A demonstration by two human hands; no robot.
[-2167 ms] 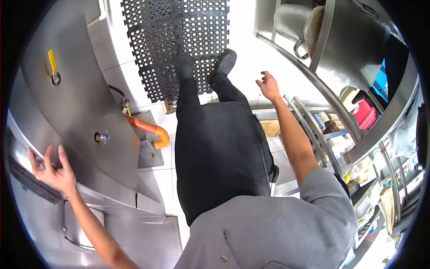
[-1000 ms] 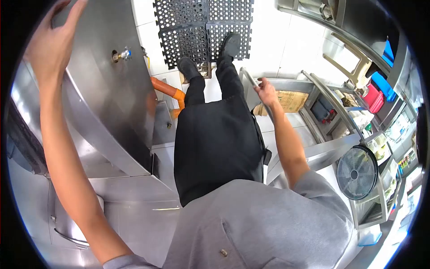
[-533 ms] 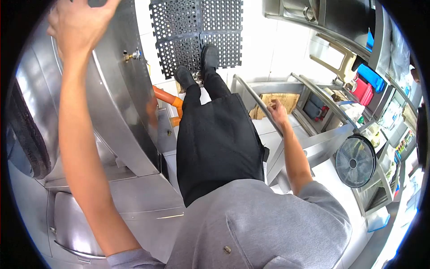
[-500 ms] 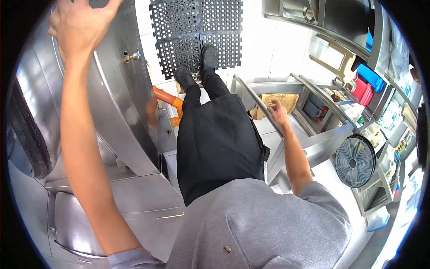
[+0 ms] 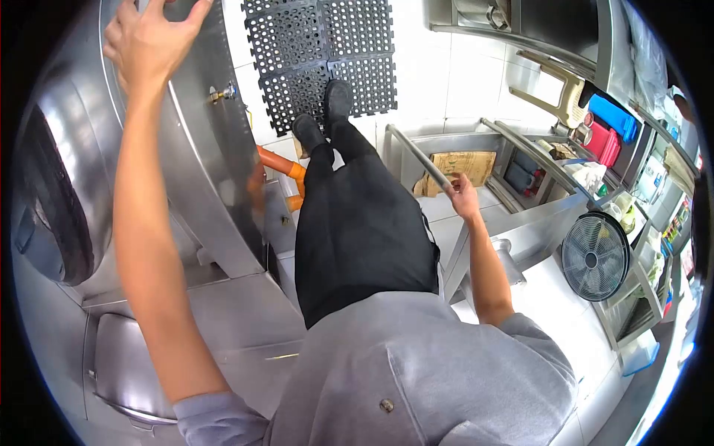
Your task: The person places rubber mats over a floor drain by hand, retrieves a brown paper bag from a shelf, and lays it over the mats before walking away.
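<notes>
At the upper left, my left hand [image 5: 152, 46] reaches out over the steel counter [image 5: 201, 141], thumb spread away from the fingers. The top edge of the view cuts off its fingertips, and nothing shows in its grasp. My right hand [image 5: 464, 196] is at a round metal rail [image 5: 416, 152] of a steel frame, its fingers curled at the bar and covering part of it. Just beyond that hand, a piece of brown cardboard [image 5: 461, 169] stands inside the frame.
Underfoot is a black perforated mat [image 5: 320, 52] on white tiles. An orange pipe [image 5: 279, 161] and a brass valve [image 5: 223, 93] are beside the counter. A round fan [image 5: 593, 256] stands at right, near shelves holding a blue container [image 5: 612, 117] and a red container [image 5: 601, 143].
The view has shifted slightly. My right hand has come against the rail, which earlier ran on past it. My left hand stays reached out at the upper left.
</notes>
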